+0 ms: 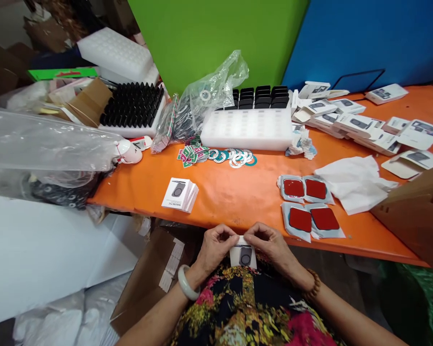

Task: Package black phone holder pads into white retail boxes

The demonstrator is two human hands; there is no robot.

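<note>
A small white printed box [243, 254] with a dark picture on its face is held upright in front of my body, just below the table edge. My left hand [216, 245] pinches its upper left corner between thumb and fingers. At the upper right corner my right hand [270, 242] pinches it in the same way. Ahead on the orange table [234, 206] lies a stack of similar white boxes [178, 194], marked MAGNETIC. To the right are several red-faced square pads [300, 219] on grey wrappers.
White foam trays [247, 132] stand at the back, with black pieces [263, 97] behind. Rings [238, 157] and green-pink cards [191, 156] lie before them. Loose white boxes [357, 122] pile up at right, near a carton [414, 211]. An open carton [144, 278] stands below left.
</note>
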